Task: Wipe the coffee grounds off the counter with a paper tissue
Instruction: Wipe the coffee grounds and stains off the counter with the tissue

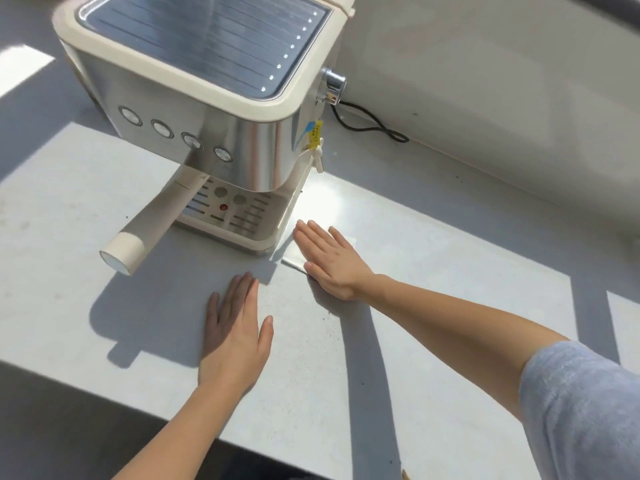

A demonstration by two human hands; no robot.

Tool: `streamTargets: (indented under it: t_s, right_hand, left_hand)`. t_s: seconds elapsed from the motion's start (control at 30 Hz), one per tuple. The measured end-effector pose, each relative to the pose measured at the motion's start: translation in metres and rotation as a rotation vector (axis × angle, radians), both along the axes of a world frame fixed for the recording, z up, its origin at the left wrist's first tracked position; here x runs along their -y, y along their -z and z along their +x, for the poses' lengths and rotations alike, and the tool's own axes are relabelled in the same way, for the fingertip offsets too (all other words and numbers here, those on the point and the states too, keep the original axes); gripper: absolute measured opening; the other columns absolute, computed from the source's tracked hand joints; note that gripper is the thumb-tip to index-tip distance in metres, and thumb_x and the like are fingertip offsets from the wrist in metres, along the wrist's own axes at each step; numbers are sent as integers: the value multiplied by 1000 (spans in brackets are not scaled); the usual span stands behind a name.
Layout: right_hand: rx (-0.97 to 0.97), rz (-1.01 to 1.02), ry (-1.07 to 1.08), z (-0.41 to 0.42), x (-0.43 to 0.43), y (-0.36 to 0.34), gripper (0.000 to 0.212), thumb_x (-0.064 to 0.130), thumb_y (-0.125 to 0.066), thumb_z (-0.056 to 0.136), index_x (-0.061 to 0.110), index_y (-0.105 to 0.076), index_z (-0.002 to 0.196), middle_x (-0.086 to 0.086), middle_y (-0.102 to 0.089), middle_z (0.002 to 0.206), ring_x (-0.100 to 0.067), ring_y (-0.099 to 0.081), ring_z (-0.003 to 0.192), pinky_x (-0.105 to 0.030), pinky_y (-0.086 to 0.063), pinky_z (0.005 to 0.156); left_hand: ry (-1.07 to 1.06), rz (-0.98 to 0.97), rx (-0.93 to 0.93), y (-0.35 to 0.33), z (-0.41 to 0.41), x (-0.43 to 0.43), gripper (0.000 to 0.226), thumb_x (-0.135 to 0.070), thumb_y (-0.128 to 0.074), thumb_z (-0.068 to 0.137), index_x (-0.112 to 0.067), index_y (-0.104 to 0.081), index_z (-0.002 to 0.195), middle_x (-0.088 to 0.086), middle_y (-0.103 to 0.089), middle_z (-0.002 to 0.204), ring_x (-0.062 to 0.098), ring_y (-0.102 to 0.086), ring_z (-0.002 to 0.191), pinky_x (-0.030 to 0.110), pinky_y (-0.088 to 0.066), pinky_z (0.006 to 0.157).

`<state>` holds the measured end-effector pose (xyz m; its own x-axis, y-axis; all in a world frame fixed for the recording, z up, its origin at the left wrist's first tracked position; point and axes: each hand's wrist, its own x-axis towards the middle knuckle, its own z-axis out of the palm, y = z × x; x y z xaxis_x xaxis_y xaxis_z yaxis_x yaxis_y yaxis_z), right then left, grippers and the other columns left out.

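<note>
My right hand (pixel 330 259) lies flat, fingers together, pressing a white paper tissue (pixel 292 259) onto the grey counter (pixel 450 271), just right of the espresso machine's front corner. Only the tissue's edges show around the hand. Dark specks of coffee grounds (pixel 327 322) are scattered on the counter below the right wrist, in the arm's shadow. My left hand (pixel 235 337) rests flat and empty on the counter, palm down, in front of the machine, a short way left of the grounds.
A cream and steel espresso machine (pixel 207 109) stands at the back left; its portafilter handle (pixel 138 244) juts toward the front left. A steam wand (pixel 317 157) hangs on its right side. A black cable (pixel 374 124) runs to the wall. The counter's front edge (pixel 242 448) is near.
</note>
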<state>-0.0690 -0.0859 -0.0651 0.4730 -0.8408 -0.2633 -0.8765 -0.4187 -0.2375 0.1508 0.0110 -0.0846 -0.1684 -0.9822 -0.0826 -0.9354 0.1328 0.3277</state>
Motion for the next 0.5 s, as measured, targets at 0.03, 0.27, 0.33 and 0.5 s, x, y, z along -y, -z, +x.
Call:
streamTargets:
  t_s: [0.03, 0.27, 0.33, 0.5]
  right_hand:
    - [2, 8, -23, 2, -9, 0, 59, 32, -25, 102, 20, 2, 154, 2, 7, 162, -14, 12, 148, -38, 8, 120]
    - [57, 69, -146, 12, -87, -3, 60, 32, -28, 102, 22, 0, 154, 4, 4, 162, -10, 12, 148, -38, 8, 120]
    - [67, 90, -187, 12, -113, -2, 60, 31, -29, 101, 21, -3, 154, 4, 1, 163, -11, 10, 148, -39, 7, 120]
    - [15, 135, -374, 10, -126, -12, 59, 25, -33, 101, 22, -8, 154, 4, -2, 163, -14, 7, 149, -43, 6, 120]
  left_hand:
    - [-1, -4, 3, 0, 0, 0, 61, -30, -49, 90, -10, -30, 145, 6, -33, 154, 19, -25, 144, 40, -13, 118]
    - [-17, -36, -34, 0, 0, -2, 52, -22, -40, 95, -12, -31, 145, 3, -31, 155, 17, -24, 144, 38, -11, 118]
    - [-27, -49, -57, 1, -1, -1, 50, -20, -38, 96, -13, -31, 145, 2, -31, 155, 16, -24, 144, 37, -11, 118]
    - [-45, -65, -116, -1, -1, -2, 49, -17, -40, 96, -13, -33, 144, 2, -33, 153, 16, -26, 143, 38, -12, 119]
